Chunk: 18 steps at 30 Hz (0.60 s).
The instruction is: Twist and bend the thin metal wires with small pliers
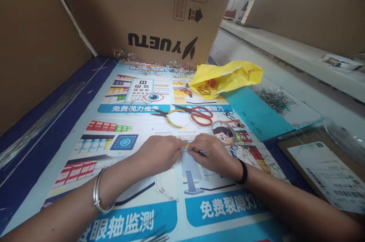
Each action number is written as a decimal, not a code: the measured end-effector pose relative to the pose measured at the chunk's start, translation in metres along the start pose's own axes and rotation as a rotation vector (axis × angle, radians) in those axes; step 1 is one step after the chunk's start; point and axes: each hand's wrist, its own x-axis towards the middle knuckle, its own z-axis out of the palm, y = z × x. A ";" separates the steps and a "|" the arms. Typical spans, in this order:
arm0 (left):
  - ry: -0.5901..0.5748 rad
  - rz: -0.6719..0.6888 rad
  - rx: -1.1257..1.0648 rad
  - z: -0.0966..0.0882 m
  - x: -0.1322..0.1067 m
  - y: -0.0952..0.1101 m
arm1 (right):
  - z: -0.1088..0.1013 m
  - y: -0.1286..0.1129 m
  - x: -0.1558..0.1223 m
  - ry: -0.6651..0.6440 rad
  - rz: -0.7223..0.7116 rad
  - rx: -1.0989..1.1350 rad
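My left hand point(164, 152), a silver bangle on its wrist, is closed with fingertips pinched together. Facing it, my right hand point(209, 154) is also closed, with a dark band at the wrist. A fine pale line, seemingly a thin wire point(184, 150), spans the small gap between them. Something small and dark shows among the right fingers; its kind is unclear. Just beyond the hands lie yellow-handled pliers point(168, 116) and red-handled scissors point(199, 114). Right of these sits a round clear-rimmed item point(224, 132), near several small dark rings point(235, 118).
A yellow bag point(228, 76) lies open on a teal box point(252, 113), with a tangle of wire point(273, 100) behind. Large cardboard boxes point(114, 10) wall the back and left. A labelled parcel point(327, 173) sits right. Cut wires point(155, 236) lie on the printed poster point(148, 128).
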 end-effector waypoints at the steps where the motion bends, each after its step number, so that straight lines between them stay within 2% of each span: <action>1: 0.000 0.002 0.002 0.000 0.000 0.000 | 0.000 0.000 0.000 0.000 0.001 0.001; 13: 0.021 0.009 -0.010 0.001 0.000 0.005 | 0.003 0.000 0.000 0.004 -0.007 -0.019; 18: 0.054 0.043 -0.037 0.009 0.002 0.007 | 0.004 0.000 0.000 0.024 -0.006 -0.027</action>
